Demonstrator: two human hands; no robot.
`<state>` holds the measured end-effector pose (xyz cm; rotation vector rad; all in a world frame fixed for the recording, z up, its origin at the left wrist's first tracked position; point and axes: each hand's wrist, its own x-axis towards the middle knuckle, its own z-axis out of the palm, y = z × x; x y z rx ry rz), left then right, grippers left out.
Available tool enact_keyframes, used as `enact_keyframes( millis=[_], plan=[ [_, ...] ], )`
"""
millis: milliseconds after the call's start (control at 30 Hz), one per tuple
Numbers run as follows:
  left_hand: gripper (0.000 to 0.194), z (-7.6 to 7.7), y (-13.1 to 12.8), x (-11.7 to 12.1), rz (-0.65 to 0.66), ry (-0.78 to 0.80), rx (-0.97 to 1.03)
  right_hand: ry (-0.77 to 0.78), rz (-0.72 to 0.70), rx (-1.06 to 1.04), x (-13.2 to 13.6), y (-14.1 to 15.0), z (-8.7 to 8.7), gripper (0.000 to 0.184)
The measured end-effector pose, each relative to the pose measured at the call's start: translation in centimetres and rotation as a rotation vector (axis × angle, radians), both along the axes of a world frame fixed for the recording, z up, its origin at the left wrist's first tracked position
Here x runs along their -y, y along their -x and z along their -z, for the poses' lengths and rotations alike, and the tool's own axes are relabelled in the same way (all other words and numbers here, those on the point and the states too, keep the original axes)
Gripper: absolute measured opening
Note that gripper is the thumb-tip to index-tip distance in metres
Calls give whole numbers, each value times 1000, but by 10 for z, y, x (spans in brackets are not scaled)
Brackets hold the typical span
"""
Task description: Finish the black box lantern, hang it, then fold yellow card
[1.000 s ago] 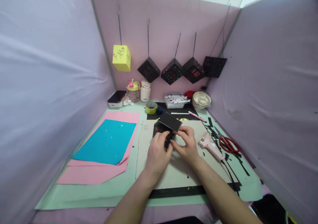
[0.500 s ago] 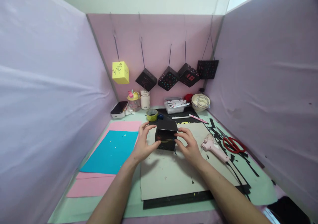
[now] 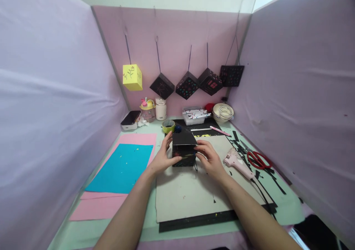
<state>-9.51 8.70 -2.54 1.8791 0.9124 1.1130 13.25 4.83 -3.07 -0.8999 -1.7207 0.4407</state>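
Black paper box [image 3: 184,156], one: standing on the grey board [image 3: 191,194] at mid-scene, between your two hands. Top panel [image 3: 184,138], pale along its near edge; whether it is fastened, you cannot tell from here.

Left hand [image 3: 163,157]: grasping the box, thumb laid on the near face, fingers along the left side. Right hand [image 3: 209,157]: fingertips and thumb gripping the right edge, just under the top panel.

String [image 3: 196,165], short and dark: hanging beside the box's lower right corner, near your right thumb.

Glue gun [image 3: 238,163], pale pink: lying to the right, its cord [image 3: 262,194] trailing near your right forearm. Red-handled scissors [image 3: 259,160]: farther right, among black scraps [image 3: 277,181].

Hazards, as judged: uneven pressure from your two hands could skew the paper walls; a bump from your right fingers could shift the top panel; the string could be trapped under the box if you turn it; your forearm could snag the cord and drag the glue gun.
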Motion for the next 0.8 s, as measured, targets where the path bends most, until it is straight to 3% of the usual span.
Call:
enact_keyframes(
  millis=[267, 467, 800],
  plan=[
    [92, 0, -1, 3, -44, 19, 7, 37, -41, -30, -2, -2, 3, 17],
    [64, 7, 1, 6, -5, -55, 72, 34, -25, -1, -1, -3, 3, 17],
    [62, 6, 11, 3, 17, -92, -56, -4, -44, 20, -2, -4, 1, 18]
  ],
)
